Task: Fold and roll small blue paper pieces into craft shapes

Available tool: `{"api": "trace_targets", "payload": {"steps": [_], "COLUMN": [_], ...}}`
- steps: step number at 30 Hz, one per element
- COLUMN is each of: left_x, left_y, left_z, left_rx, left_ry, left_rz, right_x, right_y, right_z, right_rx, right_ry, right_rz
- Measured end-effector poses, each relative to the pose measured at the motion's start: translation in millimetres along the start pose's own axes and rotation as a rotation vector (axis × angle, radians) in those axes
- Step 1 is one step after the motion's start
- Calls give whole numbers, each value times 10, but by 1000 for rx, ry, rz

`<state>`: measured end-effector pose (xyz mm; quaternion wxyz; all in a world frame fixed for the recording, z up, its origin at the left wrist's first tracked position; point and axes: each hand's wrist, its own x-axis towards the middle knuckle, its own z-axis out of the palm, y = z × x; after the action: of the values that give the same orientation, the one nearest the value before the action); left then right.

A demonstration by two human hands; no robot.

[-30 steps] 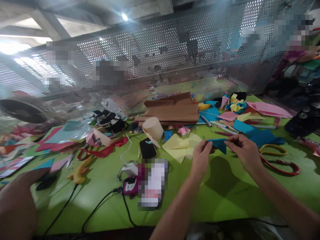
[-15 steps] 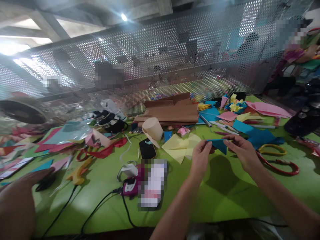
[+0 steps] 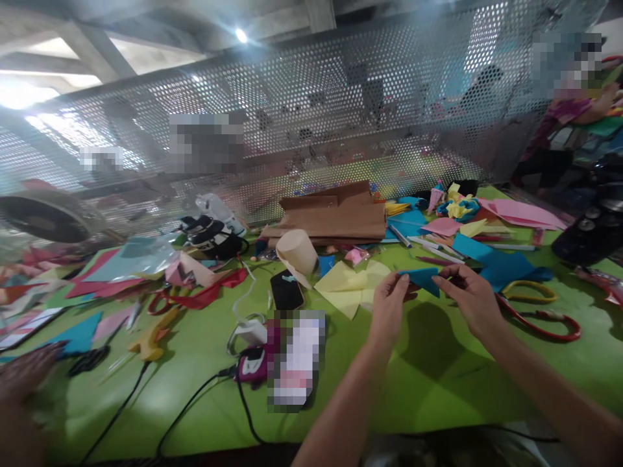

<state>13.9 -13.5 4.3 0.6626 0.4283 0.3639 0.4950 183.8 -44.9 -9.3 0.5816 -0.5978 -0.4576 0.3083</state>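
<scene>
A small folded piece of blue paper (image 3: 422, 279), roughly triangular, is held above the green table between both my hands. My left hand (image 3: 389, 301) pinches its left end between thumb and fingers. At the other end, my right hand (image 3: 464, 295) is closed on the right corner. Left of my hands lie creased pale yellow sheets (image 3: 348, 288). More blue paper (image 3: 511, 266) is behind my right hand, and scissors with red and yellow handles (image 3: 542, 318) lie to the right of it.
A phone (image 3: 298, 363), a purple power strip (image 3: 253, 366) with cables and a yellow glue gun (image 3: 150, 340) lie on the green table (image 3: 204, 402). Behind stand a cream paper roll (image 3: 296, 253) and brown paper (image 3: 335, 220). Another person's hand (image 3: 34, 366) is at far left.
My hands keep their grip on the blue paper, with only a slight shift. The other person's hand at far left has drawn back leftward, uncovering black scissors and blue paper.
</scene>
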Motion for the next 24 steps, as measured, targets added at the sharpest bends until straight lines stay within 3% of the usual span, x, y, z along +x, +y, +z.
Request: {"api": "trace_targets", "payload": {"steps": [24], "left_x": [-2], "left_y": [-16], "left_z": [-8], "left_rx": [-13], "left_ry": [-5], "left_rz": [3], "right_x": [39], "right_y": [-5], "right_z": [-3], "right_rx": [66], "right_ry": [-27], "right_rz": [44]}}
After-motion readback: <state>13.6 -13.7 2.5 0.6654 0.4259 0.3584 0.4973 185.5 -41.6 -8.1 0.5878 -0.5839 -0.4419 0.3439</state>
